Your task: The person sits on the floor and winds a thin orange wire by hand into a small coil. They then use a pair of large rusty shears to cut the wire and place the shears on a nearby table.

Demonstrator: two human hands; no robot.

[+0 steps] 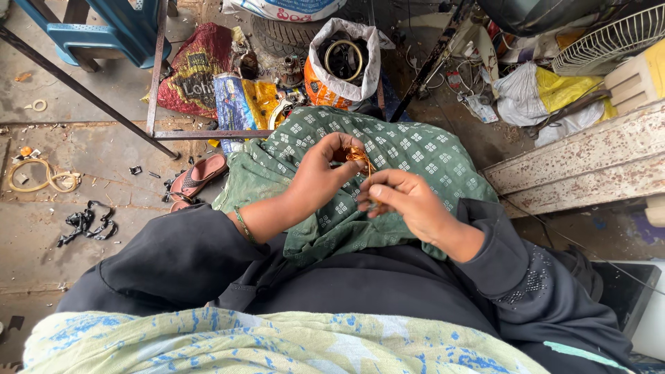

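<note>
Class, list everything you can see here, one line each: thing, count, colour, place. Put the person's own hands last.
copper wire bundle: one, orange, between both hands
patterned cloth: one, green, over lap
sandal: one clearly seen, pink, floor left
open sack: one, white and orange, top centre
stool: one, blue, top left
hose ring: one, yellowish, far left
fan guard: one, white, top right
left hand: holds wire
right hand: pinches wire
</note>
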